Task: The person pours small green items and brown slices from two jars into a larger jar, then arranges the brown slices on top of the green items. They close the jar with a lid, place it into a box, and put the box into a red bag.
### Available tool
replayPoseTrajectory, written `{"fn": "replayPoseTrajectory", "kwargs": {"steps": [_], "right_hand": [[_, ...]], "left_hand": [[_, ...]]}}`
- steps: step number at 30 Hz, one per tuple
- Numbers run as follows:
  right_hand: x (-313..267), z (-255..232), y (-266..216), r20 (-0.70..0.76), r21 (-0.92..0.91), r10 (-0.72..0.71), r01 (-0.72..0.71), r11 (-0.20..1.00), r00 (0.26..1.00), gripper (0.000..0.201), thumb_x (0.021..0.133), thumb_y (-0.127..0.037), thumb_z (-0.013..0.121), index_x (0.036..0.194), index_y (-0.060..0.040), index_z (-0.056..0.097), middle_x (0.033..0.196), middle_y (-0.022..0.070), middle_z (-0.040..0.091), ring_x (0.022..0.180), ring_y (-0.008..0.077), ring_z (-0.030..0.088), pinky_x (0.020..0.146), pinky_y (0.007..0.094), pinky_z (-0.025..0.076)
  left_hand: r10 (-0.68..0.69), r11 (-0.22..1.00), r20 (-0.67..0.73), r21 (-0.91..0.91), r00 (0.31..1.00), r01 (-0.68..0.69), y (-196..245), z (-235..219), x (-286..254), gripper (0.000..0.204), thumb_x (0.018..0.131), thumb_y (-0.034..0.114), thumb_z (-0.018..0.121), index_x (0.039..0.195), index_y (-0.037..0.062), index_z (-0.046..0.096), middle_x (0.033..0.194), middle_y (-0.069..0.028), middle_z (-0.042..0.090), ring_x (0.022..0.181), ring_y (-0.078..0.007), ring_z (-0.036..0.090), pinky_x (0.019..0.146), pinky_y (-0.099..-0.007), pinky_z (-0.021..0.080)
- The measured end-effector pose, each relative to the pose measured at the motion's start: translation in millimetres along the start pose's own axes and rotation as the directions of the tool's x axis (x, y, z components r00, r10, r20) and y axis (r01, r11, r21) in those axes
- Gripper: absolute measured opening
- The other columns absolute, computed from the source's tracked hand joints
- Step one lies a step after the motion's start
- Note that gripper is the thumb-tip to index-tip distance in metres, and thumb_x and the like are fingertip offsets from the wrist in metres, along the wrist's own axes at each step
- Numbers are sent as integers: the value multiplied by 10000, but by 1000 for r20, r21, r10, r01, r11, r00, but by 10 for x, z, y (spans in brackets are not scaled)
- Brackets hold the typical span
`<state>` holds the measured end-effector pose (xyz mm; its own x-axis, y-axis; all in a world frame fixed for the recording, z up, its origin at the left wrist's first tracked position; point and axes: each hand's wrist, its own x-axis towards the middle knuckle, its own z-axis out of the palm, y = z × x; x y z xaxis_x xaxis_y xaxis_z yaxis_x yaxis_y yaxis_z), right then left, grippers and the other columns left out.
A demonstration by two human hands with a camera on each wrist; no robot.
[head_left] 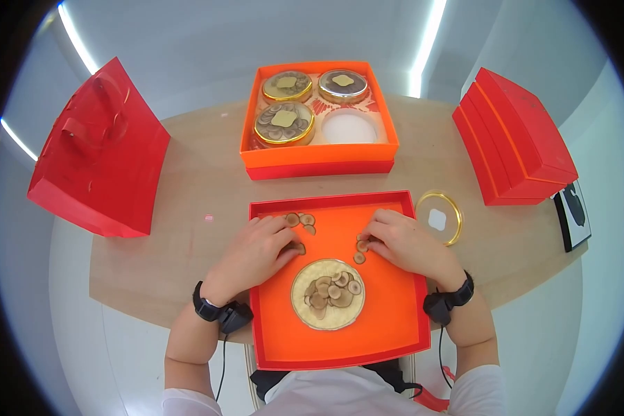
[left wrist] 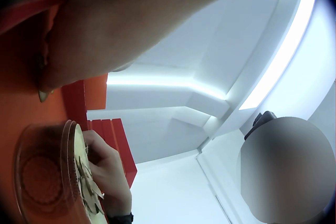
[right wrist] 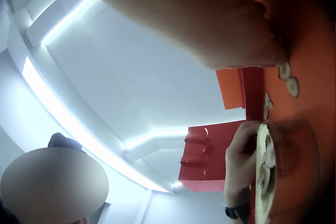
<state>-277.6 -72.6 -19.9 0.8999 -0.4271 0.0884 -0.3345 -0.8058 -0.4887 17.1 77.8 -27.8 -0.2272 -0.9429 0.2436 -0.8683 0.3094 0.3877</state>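
Inside a shallow orange tray stands a clear round tub with a pale-yellow padded top, round brown dried slices heaped on it. Beyond the tub on the left, my left hand pinches a dried slice between thumb and fingers; its edge pokes out below the fingertips in the left wrist view. Several loose slices lie just past those fingers. On the right, my right hand has thumb and fingers curled at a slice, with another slice lying beside it.
Behind the tray sits an orange gift box holding three gold- or silver-rimmed tubs and a round white recess. A gold-rimmed clear lid lies right of the tray. A red bag stands left, red boxes right.
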Motion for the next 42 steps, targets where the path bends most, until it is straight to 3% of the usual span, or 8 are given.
{"fn": "replayPoseTrajectory", "kwargs": {"steps": [12, 15, 18, 22, 25, 29, 35, 42], "right_hand": [[-8, -68, -9, -39, 12, -1, 2, 1000, 999, 99, 960, -106, 738, 991, -40, 672, 1000, 125, 686, 981, 341, 709, 829, 450, 587], [-2, -113, -28, -47, 59, 28, -25, 998, 999, 95, 954, -93, 728, 977, -26, 664, 960, 130, 712, 919, 344, 722, 789, 452, 589], [0, -131, -22, -45, 119, 67, -61, 991, 997, 99, 939, -83, 741, 980, -18, 678, 912, 127, 734, 836, 324, 727, 742, 425, 586], [-20, -239, -149, -35, 227, 87, -77, 971, 996, 106, 925, -79, 775, 996, -25, 718, 881, 106, 745, 759, 261, 720, 694, 370, 572], [-37, -378, -329, 27, 314, 54, -60, 948, 998, 102, 928, -78, 779, 1004, -31, 730, 887, 93, 751, 763, 242, 721, 698, 355, 573], [-39, -304, -458, 104, 447, -91, 35, 894, 990, 98, 935, -68, 781, 1018, -35, 741, 931, 79, 762, 807, 243, 732, 715, 345, 578], [-6, -179, -129, -144, 97, 83, -70, 993, 986, 162, 946, -105, 769, 1094, -42, 748, 1033, 117, 709, 947, 297, 711, 824, 412, 593], [4, -68, -52, -20, -44, 0, -1, 999, 1000, 207, 966, -161, 782, 1141, -53, 758, 1149, 99, 664, 1121, 299, 672, 939, 431, 576]], "left_hand": [[-50, 997, 20, -58, 999, 51, 12, -25, -1, 194, 941, 151, 799, 952, 73, 622, 971, -109, 650, 974, -340, 640, 887, -460, 506], [-41, 988, -25, -147, 999, 37, 65, -104, 8, 188, 922, 112, 833, 935, 57, 653, 942, -93, 683, 911, -299, 674, 835, -435, 542], [-136, 871, 137, -455, 981, 185, 244, -298, -34, 162, 928, 107, 846, 951, 52, 695, 947, -73, 713, 890, -253, 690, 850, -407, 550], [30, 787, 255, -602, 966, 135, 437, -361, -72, 141, 935, 127, 855, 942, 60, 731, 913, -59, 713, 871, -240, 677, 834, -386, 545], [82, 941, 210, -339, 974, -6, 452, -226, -57, 153, 939, 159, 853, 952, 65, 733, 887, -70, 691, 871, -268, 661, 799, -406, 528], [63, 947, 115, -320, 991, -23, 407, -155, -55, 150, 945, 179, 836, 982, 75, 734, 881, -84, 671, 874, -302, 641, 810, -430, 511], [-50, 993, -73, -114, 996, 42, 126, -130, -58, 145, 924, 134, 827, 1026, 72, 744, 943, -88, 696, 941, -300, 653, 899, -434, 513], [-72, 995, 47, 72, 996, 68, 29, -127, -43, 152, 931, 159, 798, 1058, 78, 783, 1017, -74, 718, 1061, -285, 641, 1073, -451, 456]]}}
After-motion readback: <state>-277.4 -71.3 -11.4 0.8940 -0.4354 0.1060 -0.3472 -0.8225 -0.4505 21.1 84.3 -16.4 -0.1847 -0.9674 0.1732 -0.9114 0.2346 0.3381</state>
